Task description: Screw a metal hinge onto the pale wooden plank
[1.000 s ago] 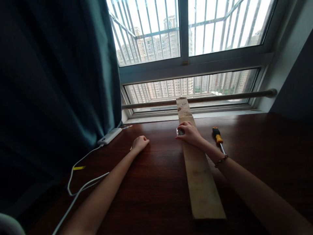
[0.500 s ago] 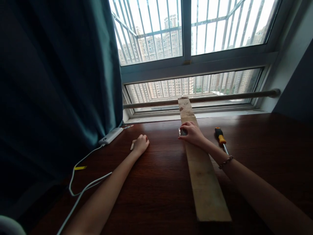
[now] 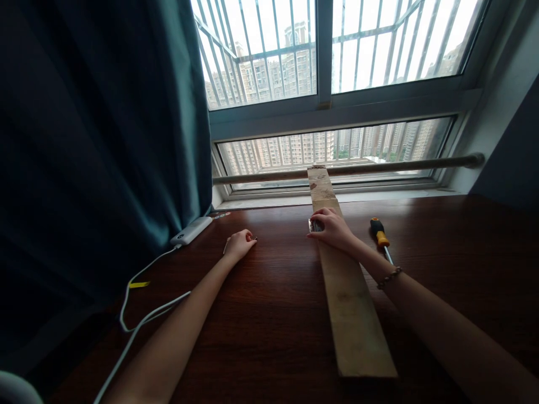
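Not much has changed on the right side since half a second ago: the right hand is still parked on the wooden board, grip clamped on a small metal piece at the board's left edge, with a bit poking out past it. The left hand is where the change is. It's rolled over a little, so the pale flat thing by its outer side, pretty visible before, is down to a thin sliver. Its fingertips are together on a tiny dark bit that now sticks out; too small to tell what it is.

Edges: the board runs lengthwise away from the person, near end on the worktop, far end overlapping the rail by the window. Can't tell if those touch. There's decent room between left hand and board, just bare dark wood. Over to the right, the screwdriver lies near the board, its shaft running toward the right forearm, so that side's tighter. Far left, the white cable loops close to the left forearm.
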### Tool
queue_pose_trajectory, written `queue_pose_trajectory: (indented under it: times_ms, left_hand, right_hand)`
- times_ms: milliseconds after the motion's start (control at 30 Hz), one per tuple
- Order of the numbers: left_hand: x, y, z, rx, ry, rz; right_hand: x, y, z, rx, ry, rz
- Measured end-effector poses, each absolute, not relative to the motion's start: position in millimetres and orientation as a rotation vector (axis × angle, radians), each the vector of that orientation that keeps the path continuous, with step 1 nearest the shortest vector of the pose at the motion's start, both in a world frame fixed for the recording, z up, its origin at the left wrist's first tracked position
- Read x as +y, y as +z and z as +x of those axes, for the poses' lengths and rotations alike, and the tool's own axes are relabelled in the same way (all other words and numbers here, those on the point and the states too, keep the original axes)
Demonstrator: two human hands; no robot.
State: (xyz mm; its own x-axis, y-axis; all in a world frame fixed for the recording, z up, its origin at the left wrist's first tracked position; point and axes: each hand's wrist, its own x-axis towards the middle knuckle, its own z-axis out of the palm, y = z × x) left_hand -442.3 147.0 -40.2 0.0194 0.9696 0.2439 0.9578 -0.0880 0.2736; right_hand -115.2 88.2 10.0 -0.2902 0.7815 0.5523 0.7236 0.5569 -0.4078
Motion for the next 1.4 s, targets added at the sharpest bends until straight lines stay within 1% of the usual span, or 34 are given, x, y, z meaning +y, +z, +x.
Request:
queue_pose_trajectory:
  times_ms: [100, 333, 567, 800, 900, 1000, 1067, 1167, 1233, 1333, 1400]
  left_hand:
    - [149, -36, -450, 1.995, 0.554, 2.141]
    - [147, -33, -464, 1.88, 0.481, 2.266]
    - [141, -41, -453, 2.061, 0.549, 2.382]
    - [138, -44, -445, 2.23, 0.469, 2.413]
    - [134, -41, -441, 2.202, 0.601, 2.405]
    - [127, -32, -417, 1.896, 0.98, 2.335]
    - [123, -24, -387, 1.56, 1.142, 2.079]
    - [119, -15, -331, 1.107, 1.078, 1.545]
    - [119, -14, -296, 0.905, 1.085, 1.271]
    - [119, -20, -260, 0.73, 1.172, 0.948]
    - [117, -28, -250, 0.684, 1.257, 0.883]
  right_hand:
    - [88, 10, -115, -2.061, 0.104, -1.202]
    - [88, 10, -115, -2.061, 0.076, -1.214]
    - [88, 10, -115, -2.06, 0.09, -1.211]
    - [87, 11, -115, -2.061, 0.083, -1.212]
    - [88, 10, -115, -2.06, 0.078, -1.207]
    - [89, 10, -115, -2.055, 0.072, -1.203]
    - [90, 9, -115, -2.051, 0.073, -1.201]
    - [90, 9, -115, -2.044, 0.076, -1.195]
    - [90, 8, -116, -2.034, 0.068, -1.185]
    - [90, 8, -116, -2.022, 0.047, -1.18]
    - [89, 8, -116, -2.024, 0.039, -1.183]
